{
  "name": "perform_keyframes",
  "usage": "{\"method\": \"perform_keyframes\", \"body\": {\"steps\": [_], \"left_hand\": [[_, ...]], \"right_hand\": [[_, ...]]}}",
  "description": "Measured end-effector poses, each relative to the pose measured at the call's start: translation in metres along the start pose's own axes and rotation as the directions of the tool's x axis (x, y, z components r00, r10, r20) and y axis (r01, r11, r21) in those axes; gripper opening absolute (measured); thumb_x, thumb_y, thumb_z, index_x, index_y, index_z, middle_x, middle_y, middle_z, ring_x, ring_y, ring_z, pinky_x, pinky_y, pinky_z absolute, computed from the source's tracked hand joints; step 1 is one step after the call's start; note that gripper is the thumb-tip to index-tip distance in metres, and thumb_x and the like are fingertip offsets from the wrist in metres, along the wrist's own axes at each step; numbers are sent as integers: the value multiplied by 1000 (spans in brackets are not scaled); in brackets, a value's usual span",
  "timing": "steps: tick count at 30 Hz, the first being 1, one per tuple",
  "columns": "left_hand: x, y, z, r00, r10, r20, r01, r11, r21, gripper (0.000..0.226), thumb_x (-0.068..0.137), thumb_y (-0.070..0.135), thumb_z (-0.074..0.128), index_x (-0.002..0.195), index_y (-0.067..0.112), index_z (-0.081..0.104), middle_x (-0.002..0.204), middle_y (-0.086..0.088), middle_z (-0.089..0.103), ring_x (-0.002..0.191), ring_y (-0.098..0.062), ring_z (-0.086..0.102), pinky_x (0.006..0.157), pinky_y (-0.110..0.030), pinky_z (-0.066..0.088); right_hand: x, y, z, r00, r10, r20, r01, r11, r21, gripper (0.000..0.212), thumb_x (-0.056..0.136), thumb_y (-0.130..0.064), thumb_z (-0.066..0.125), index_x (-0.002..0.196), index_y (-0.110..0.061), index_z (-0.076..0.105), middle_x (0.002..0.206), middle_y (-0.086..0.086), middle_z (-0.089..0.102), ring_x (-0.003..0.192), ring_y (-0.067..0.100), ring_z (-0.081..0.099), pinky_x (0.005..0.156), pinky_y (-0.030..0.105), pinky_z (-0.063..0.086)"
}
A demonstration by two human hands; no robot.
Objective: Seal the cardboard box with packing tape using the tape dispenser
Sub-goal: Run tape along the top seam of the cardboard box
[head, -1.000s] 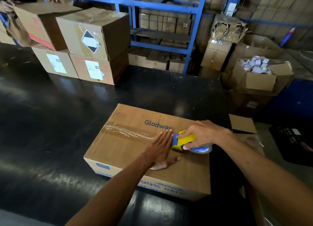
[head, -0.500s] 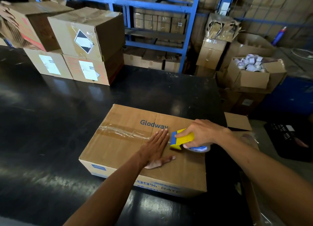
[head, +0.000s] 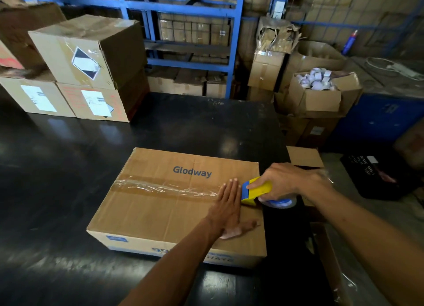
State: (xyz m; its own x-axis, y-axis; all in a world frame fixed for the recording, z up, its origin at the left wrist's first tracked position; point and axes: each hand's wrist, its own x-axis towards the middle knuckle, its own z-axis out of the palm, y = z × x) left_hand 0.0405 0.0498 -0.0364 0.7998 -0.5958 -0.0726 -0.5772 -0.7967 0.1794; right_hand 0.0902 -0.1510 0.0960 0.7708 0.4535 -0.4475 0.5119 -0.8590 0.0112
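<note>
A brown cardboard box (head: 160, 211) printed "Glodway" lies flat on the black table (head: 68, 168). A strip of clear tape (head: 165, 187) runs along its top seam from the left edge toward the right. My left hand (head: 229, 207) presses flat on the box top over the tape's right end, fingers straight. My right hand (head: 282, 181) grips the yellow and blue tape dispenser (head: 257, 191), which sits at the box's right edge with its tape roll (head: 278, 202) hanging past the edge.
Stacked cardboard boxes (head: 87, 64) stand at the table's far left. Blue shelving (head: 188, 30) lies behind. To the right, off the table, are an open box of white rolls (head: 316, 92), more cartons and a black crate (head: 376, 177).
The dispenser has moved right along the seam to the box's right edge, laying more tape. My left hand followed it rightward, still flat on the box.
</note>
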Motion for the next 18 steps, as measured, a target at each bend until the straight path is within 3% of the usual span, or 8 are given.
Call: {"method": "perform_keyframes", "body": {"steps": [4, 9, 12, 18], "left_hand": [[1, -2, 3, 1000, -12, -14, 12, 999, 35, 116, 84, 88, 19, 154, 1, -10, 164, -20, -12, 152, -29, -14, 124, -43, -5], [-2, 2, -4, 1000, -3, -10, 4, 999, 43, 113, 85, 87, 19, 154, 2, -11, 164, -18, -14, 152, -27, -16, 124, -40, -10], [-2, -1, -5, 1000, -2, 13, 2, 999, 52, 113, 84, 87, 16, 155, 3, -10, 164, -18, -15, 151, -26, -18, 123, -40, -10], [-1, -4, -2, 999, -3, 41, 1, 998, 63, 116, 81, 90, 10, 155, 2, -11, 163, -17, -19, 150, -26, -22, 124, -44, -5]], "right_hand": [[-4, 4, 8, 1000, 22, -3, -22, 997, 76, 54, 84, -63, 62, 135, -54, 47, 119, -2, 60, 89, 12, 47, 72, 31, 42], [-15, 8, 16, 999, 42, -1, -42, 990, 132, 57, 86, -64, 59, 139, -56, 41, 112, -4, 53, 94, 11, 44, 71, 29, 35], [-26, 11, 19, 999, 40, 12, -41, 985, 166, 58, 87, -66, 55, 142, -56, 37, 111, -3, 46, 103, 14, 43, 78, 33, 38], [-67, 63, 38, 993, 100, 63, -104, 992, 68, 56, 81, -80, 44, 132, -76, 20, 115, -2, 48, 105, 17, 46, 92, 42, 41]]}}
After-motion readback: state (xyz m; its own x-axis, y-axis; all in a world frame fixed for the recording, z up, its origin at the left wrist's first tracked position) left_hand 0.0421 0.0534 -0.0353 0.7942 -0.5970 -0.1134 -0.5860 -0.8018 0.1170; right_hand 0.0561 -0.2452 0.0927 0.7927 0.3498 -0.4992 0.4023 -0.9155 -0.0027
